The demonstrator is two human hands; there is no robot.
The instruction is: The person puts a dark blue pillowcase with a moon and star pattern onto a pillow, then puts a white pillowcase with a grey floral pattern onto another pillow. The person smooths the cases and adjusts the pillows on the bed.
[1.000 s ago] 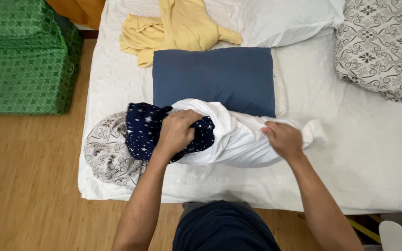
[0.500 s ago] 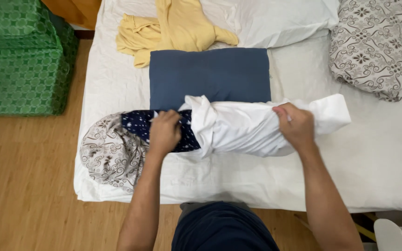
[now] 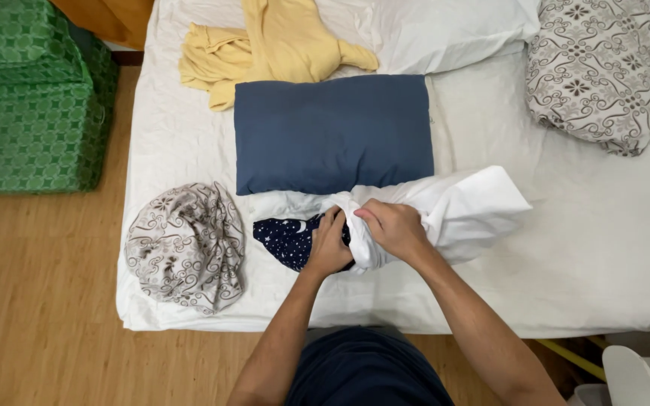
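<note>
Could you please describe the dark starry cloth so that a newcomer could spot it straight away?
On the white bed, just below the plain blue pillow, the left hand presses on it. The starry cloth is navy with tiny white stars, half covered by a white pillowcase.

Head view — steep downward over bed [image 3: 603, 248], fairly near, probably.

hands: 2, centre, left hand [image 3: 330, 248], right hand [image 3: 393, 229] | pillows: 4, blue pillow [image 3: 332, 131], white pillow [image 3: 453, 214], top white pillow [image 3: 445, 26], patterned pillow [image 3: 592, 68] | patterned covers: 1, lower left [image 3: 186, 244] | yellow garments: 1, top [image 3: 280, 45] | green boxes: 1, upper left [image 3: 28, 105]
</note>
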